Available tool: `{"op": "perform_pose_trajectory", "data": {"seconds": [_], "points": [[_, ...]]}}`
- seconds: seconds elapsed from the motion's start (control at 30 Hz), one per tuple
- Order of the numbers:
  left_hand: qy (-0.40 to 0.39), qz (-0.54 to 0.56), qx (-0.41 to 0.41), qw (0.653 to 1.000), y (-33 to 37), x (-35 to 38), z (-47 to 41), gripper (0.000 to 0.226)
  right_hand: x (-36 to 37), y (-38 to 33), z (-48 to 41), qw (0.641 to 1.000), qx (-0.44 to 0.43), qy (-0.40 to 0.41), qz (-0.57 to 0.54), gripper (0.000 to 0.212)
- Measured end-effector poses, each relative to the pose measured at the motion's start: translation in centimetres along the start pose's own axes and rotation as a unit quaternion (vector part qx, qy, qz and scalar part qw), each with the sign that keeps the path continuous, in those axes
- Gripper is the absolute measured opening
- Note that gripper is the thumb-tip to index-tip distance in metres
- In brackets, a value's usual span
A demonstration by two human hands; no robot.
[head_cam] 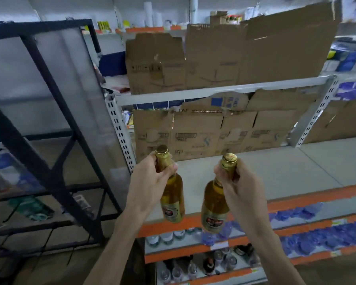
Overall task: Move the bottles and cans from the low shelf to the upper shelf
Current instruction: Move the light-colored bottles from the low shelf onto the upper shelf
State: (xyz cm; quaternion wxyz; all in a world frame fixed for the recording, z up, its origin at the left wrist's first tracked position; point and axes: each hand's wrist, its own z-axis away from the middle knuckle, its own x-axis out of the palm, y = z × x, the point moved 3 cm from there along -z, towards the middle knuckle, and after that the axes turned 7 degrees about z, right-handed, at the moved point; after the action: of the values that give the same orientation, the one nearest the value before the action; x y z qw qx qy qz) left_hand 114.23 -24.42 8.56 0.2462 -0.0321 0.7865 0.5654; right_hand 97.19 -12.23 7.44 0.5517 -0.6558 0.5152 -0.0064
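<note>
Black metal rack [49,124] off to the left of both grips, tilted in view. Cardboard sheets [214,132] stand along the back of the shelving, beyond and above the grips. Upper shelf [275,171], pale board with an orange front edge, lies just behind and under the two grips; bare where visible. Lower shelves [193,256] below the grips, orange-edged, carry small clear bottles and a dark one, blurred.

Left hand [150,186] grip: fingers wrapped around the neck of the left bottle [172,200], thumb pressed across the gold foil, closed tight on it. Bottle amber, gold cap up, body hanging below the grip over the shelf's front edge, tilted slightly.

Right hand [240,188] grip: fingers curled around the neck of the right bottle [215,208], closed on it just below the gold cap. Body hangs down left of the wrist, in front of the orange edge. Bottles apart, not touching.
</note>
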Motion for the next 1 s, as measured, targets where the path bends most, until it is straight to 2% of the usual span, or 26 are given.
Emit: {"op": "perform_pose_trajectory", "data": {"seconds": [0.17,0.47,0.57,0.73,0.83,1.0], "points": [[-0.020,0.022,-0.034,0.999,-1.7,1.0,-7.0,0.018,2.8,0.6,-6.6,1.000,0.007,0.013,-0.015,0.016],[0.026,-0.031,-0.048,0.998,-1.7,4.3,-11.9,0.030,4.1,3.6,-14.2,0.999,-0.010,0.001,-0.035,0.018],[0.040,-0.018,-0.055,0.998,-1.2,5.5,-11.7,0.036,3.7,4.9,-15.6,0.999,-0.016,-0.019,-0.043,0.019],[0.057,-0.036,-0.058,0.996,0.3,6.9,-10.3,0.028,2.2,5.3,-16.0,0.998,-0.035,-0.048,-0.026,0.020],[0.055,-0.026,-0.051,0.997,1.6,6.7,-7.8,0.028,-0.1,4.7,-13.7,0.998,-0.046,-0.037,-0.025,0.018],[0.077,-0.033,0.005,0.996,3.9,4.4,0.3,0.027,-4.2,3.6,-6.3,0.997,-0.071,0.000,-0.005,0.013]]}}
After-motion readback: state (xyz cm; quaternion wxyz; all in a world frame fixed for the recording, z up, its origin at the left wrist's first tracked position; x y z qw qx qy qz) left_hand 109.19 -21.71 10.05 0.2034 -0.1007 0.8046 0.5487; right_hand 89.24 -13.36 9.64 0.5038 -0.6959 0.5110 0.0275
